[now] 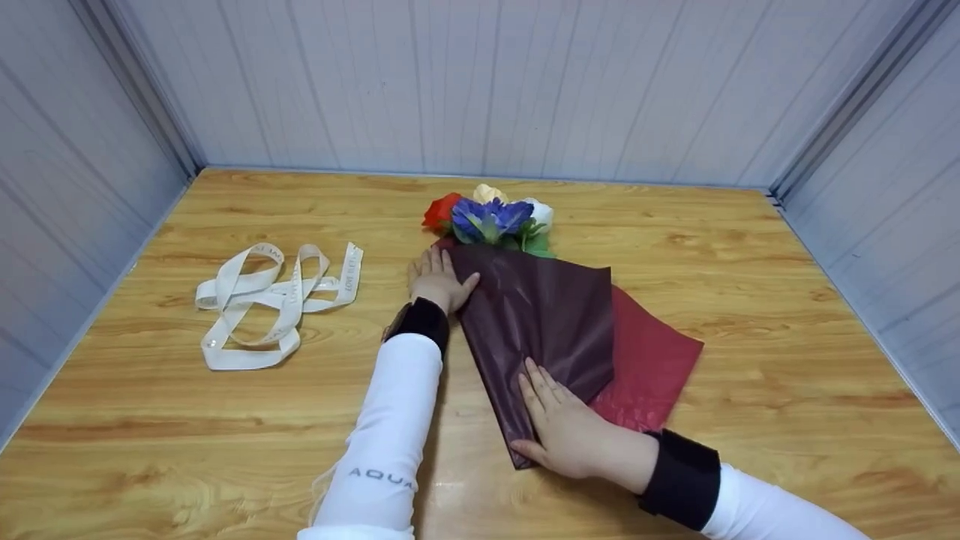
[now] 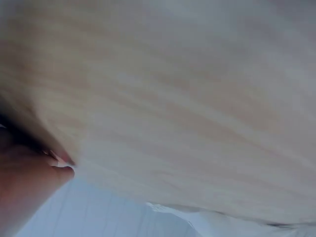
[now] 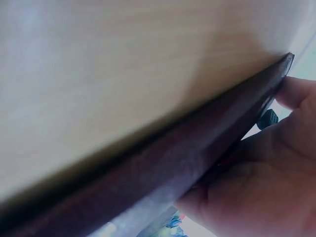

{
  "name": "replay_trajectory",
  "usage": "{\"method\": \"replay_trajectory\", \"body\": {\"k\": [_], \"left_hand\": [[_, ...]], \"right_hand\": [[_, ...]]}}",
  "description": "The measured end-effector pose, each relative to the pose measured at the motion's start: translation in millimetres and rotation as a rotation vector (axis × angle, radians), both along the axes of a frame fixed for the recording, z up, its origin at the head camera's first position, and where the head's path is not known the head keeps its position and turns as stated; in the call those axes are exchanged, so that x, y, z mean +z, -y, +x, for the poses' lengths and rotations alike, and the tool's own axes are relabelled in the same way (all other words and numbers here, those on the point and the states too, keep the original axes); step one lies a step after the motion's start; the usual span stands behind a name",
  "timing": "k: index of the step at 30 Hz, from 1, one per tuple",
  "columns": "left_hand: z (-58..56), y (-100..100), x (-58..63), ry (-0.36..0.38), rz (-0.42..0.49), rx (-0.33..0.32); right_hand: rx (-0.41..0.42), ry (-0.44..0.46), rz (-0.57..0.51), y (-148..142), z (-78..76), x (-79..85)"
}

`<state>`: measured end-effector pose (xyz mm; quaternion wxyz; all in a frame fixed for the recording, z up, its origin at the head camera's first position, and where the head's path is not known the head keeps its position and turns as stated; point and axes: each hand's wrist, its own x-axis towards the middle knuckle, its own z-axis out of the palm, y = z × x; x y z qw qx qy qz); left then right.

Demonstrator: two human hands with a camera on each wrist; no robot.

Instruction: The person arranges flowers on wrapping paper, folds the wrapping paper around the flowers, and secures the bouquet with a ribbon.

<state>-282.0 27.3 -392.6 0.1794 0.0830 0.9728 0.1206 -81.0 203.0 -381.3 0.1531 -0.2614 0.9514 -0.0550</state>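
A bouquet of artificial flowers [image 1: 491, 217] in red, blue, cream and white lies on the table, its lower part covered by dark maroon wrapping paper [image 1: 570, 315]. The left hand [image 1: 437, 281] rests with straight fingers at the paper's upper left edge, just below the red flower. Near the narrow lower end, the right hand [image 1: 562, 427] presses the folded paper down with extended fingers. In the right wrist view that hand [image 3: 266, 177] lies along the dark paper fold [image 3: 163, 163]. The left wrist view shows only part of the left hand [image 2: 29, 182]. The stems are hidden.
A lighter red part of the wrapping paper [image 1: 652, 360] spreads out to the right. Left of the bouquet, a loosely looped white printed ribbon [image 1: 281, 300] lies on the wooden table [image 1: 750, 300]. Pale panelled walls [image 1: 480, 90] stand at the back and both sides.
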Motion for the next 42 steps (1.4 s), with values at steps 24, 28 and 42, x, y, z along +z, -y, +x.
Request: {"method": "replay_trajectory", "body": {"k": [24,28,42], "left_hand": [[119.1,1.9,-13.4,-0.153,-0.226,-0.493],[157.0,-6.9,-11.6,-0.196,-0.28,-0.613],[219.1,-15.9,-5.4,-0.21,-0.355,-0.652]], "right_hand": [[0.015,0.009,-0.034,1.8,3.1,-1.9],[0.004,0.077,-0.049,-2.5,-2.2,-1.3],[0.039,0.065,-0.115,-6.4,-5.8,3.7]]}}
